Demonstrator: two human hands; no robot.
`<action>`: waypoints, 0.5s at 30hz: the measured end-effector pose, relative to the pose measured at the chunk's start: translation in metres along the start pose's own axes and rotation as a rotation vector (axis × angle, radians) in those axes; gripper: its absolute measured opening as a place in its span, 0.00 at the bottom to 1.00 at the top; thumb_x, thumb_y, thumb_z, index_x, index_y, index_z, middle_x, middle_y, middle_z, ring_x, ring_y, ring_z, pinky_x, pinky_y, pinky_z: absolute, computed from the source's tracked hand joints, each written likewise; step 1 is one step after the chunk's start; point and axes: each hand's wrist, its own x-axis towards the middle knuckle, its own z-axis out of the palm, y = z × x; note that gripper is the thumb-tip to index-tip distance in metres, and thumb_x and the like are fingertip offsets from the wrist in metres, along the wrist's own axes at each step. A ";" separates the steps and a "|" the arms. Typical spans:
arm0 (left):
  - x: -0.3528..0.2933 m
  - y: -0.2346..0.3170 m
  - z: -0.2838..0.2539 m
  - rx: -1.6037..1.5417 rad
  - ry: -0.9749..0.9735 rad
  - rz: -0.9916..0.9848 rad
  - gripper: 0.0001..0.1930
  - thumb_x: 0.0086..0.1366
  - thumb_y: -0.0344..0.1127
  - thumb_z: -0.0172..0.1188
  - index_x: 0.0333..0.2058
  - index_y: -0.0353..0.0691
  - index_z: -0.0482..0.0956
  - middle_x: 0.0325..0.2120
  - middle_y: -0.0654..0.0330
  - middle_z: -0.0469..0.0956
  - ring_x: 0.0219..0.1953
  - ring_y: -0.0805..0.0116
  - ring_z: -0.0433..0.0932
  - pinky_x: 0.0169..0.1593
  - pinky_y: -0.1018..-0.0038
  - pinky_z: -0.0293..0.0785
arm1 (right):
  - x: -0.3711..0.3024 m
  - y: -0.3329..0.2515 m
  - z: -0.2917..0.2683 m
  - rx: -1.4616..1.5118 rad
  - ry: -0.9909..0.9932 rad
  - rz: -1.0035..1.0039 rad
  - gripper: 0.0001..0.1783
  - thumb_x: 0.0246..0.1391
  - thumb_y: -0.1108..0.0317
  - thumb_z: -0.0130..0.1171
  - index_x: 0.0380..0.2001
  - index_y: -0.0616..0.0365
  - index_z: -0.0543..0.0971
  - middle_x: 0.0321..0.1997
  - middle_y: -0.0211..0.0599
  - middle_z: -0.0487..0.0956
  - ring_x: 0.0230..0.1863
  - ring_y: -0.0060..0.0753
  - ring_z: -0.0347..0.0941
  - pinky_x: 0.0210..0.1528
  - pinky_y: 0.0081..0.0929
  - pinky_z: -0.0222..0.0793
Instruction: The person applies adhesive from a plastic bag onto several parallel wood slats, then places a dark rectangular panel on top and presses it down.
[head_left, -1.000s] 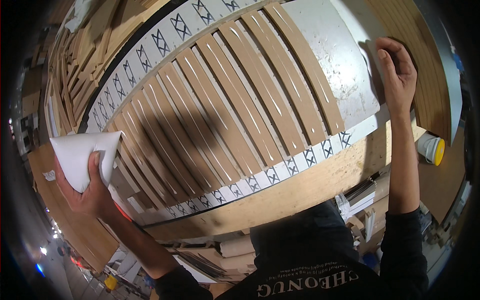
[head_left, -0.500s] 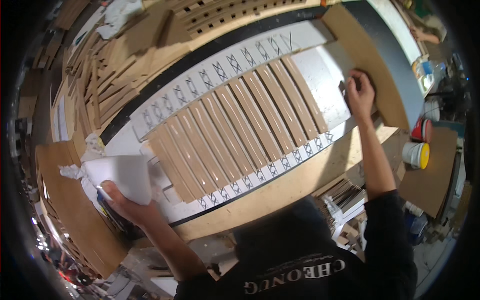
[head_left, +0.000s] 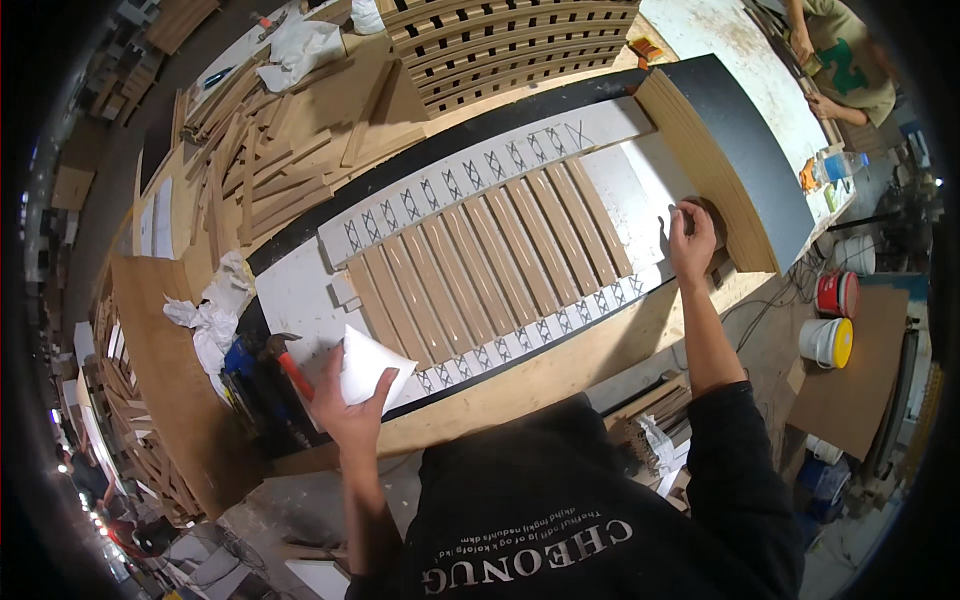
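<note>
Rows of brown wooden strips [head_left: 490, 265] lie side by side with gaps on a white board [head_left: 645, 185]; glossy whitish lines of glue run along many of them. Crossed boxes are drawn along both long edges of the board. At the near left corner, my left hand [head_left: 350, 405] grips a white plastic bottle [head_left: 368, 370], thumb on one side and fingers on the other. My right hand [head_left: 692, 245] hovers by the board's right end, fingers loosely curled and apart, with nothing visible in them. Beside it stands a curved wooden panel [head_left: 700, 160].
Loose wooden strips [head_left: 265, 165] and a slotted wooden stack [head_left: 510, 50] occupy the far side. On the left are a hammer [head_left: 290, 365], crumpled white plastic [head_left: 215, 315] and a brown panel [head_left: 165, 370]. Buckets [head_left: 826, 342] stand at right. Another person [head_left: 845, 65] works at far right.
My left hand has turned and moved right with the bottle, which now tilts over the board's near left corner. My right hand has shifted slightly left. The whole view has shifted.
</note>
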 end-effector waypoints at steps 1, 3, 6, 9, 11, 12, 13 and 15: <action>0.001 0.002 0.001 0.000 -0.008 0.000 0.32 0.41 0.31 0.75 0.46 0.28 0.73 0.37 0.48 0.77 0.38 0.60 0.77 0.44 0.70 0.73 | 0.001 0.002 0.001 0.024 0.007 -0.013 0.09 0.50 0.69 0.58 0.35 0.60 0.79 0.34 0.41 0.77 0.37 0.39 0.73 0.41 0.30 0.68; 0.001 -0.003 0.000 0.045 -0.027 0.029 0.32 0.41 0.31 0.75 0.46 0.28 0.73 0.37 0.47 0.78 0.38 0.59 0.78 0.43 0.69 0.73 | -0.001 -0.002 0.000 0.013 0.000 -0.003 0.09 0.50 0.69 0.58 0.34 0.60 0.79 0.33 0.40 0.77 0.37 0.39 0.73 0.41 0.30 0.68; 0.001 -0.006 0.000 0.091 -0.054 0.049 0.33 0.40 0.32 0.76 0.46 0.27 0.73 0.37 0.46 0.78 0.38 0.58 0.78 0.43 0.68 0.74 | 0.000 -0.009 -0.002 -0.007 -0.016 0.019 0.08 0.50 0.69 0.58 0.34 0.59 0.79 0.33 0.40 0.77 0.36 0.39 0.73 0.41 0.30 0.67; 0.001 -0.011 -0.001 0.106 -0.073 0.049 0.34 0.39 0.33 0.77 0.45 0.26 0.73 0.37 0.45 0.78 0.38 0.57 0.79 0.43 0.68 0.74 | 0.000 -0.006 0.000 -0.014 -0.016 0.020 0.08 0.49 0.69 0.59 0.34 0.59 0.79 0.32 0.39 0.77 0.36 0.38 0.73 0.41 0.30 0.67; 0.000 -0.012 -0.001 0.120 -0.077 0.058 0.34 0.39 0.34 0.77 0.46 0.26 0.73 0.37 0.45 0.78 0.38 0.57 0.79 0.44 0.68 0.74 | 0.000 -0.003 0.001 -0.007 -0.008 0.002 0.08 0.50 0.69 0.58 0.34 0.59 0.79 0.32 0.39 0.77 0.36 0.38 0.73 0.41 0.30 0.67; 0.001 -0.011 -0.001 0.113 -0.082 0.058 0.34 0.39 0.34 0.77 0.46 0.26 0.73 0.37 0.45 0.78 0.38 0.57 0.79 0.44 0.68 0.74 | 0.000 -0.002 0.002 -0.009 -0.003 -0.005 0.08 0.49 0.69 0.59 0.34 0.59 0.79 0.32 0.39 0.77 0.36 0.38 0.73 0.41 0.30 0.67; 0.001 -0.011 -0.001 0.106 -0.087 0.058 0.34 0.39 0.34 0.78 0.46 0.26 0.73 0.37 0.45 0.78 0.38 0.56 0.79 0.44 0.68 0.74 | 0.000 -0.001 0.002 -0.012 0.002 -0.012 0.08 0.49 0.68 0.59 0.34 0.59 0.79 0.32 0.39 0.77 0.36 0.38 0.73 0.41 0.30 0.67; 0.000 -0.014 0.003 0.085 -0.063 0.086 0.34 0.37 0.36 0.78 0.45 0.30 0.74 0.35 0.47 0.78 0.36 0.55 0.78 0.41 0.67 0.74 | -0.001 -0.002 0.001 -0.030 -0.009 -0.007 0.09 0.49 0.68 0.59 0.34 0.58 0.79 0.33 0.39 0.77 0.36 0.38 0.72 0.41 0.30 0.67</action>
